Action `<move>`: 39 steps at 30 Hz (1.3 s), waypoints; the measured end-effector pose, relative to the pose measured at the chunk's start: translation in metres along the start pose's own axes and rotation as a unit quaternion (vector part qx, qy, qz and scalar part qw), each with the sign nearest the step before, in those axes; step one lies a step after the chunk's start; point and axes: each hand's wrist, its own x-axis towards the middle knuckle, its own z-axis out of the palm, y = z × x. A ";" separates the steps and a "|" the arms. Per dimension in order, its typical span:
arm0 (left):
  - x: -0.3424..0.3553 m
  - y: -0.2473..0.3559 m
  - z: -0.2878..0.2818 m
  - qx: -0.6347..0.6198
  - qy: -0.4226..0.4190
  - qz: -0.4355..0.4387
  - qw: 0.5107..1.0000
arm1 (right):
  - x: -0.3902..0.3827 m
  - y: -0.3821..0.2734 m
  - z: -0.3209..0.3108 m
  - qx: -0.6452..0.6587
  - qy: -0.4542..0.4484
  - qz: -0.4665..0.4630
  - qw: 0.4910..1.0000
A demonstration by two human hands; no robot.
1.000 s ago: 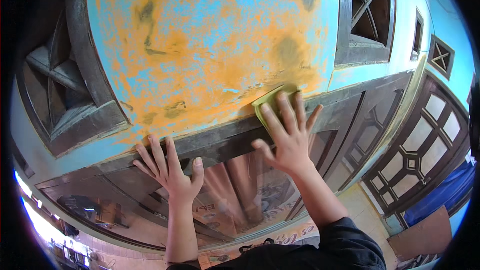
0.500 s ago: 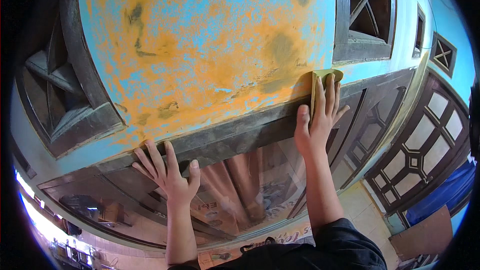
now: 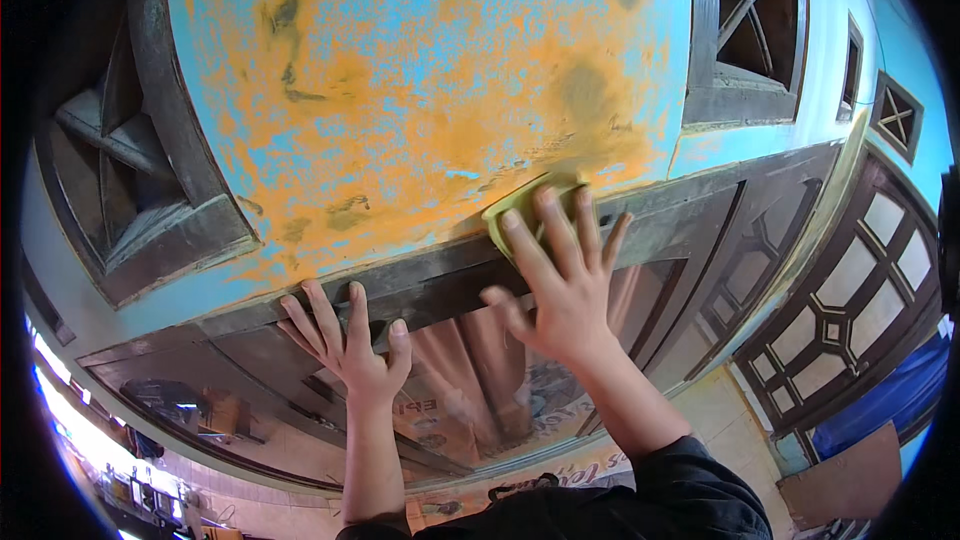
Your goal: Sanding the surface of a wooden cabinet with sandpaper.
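Observation:
My right hand (image 3: 568, 290) presses a yellowish-green sheet of sandpaper (image 3: 522, 196) against the dark wooden beam (image 3: 440, 276), its fingers spread over the sheet. The sheet's upper edge overlaps the bottom of the painted wall panel (image 3: 420, 90), which is patchy orange over light blue with dark smudges. Further left, my left hand (image 3: 352, 352) holds nothing. Its fingers are apart, and their tips rest on the same beam close under the panel.
Wooden vent frames with crossed slats flank the panel, one left (image 3: 120, 170) and one right (image 3: 750, 30). Below the beam is a glass pane (image 3: 480, 370) with reflections and curtains behind it. A dark panelled door (image 3: 850, 290) stands at right, beside blue cloth (image 3: 885, 395).
My right hand has slid left along the beam with the sandpaper, which now lies flatter under the fingers. My left hand stays at the same spot on the beam; the view has shifted slightly.

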 end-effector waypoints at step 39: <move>0.005 0.000 -0.012 -0.134 0.028 -0.012 0.990 | 0.021 -0.002 0.001 0.017 0.059 -0.003 0.998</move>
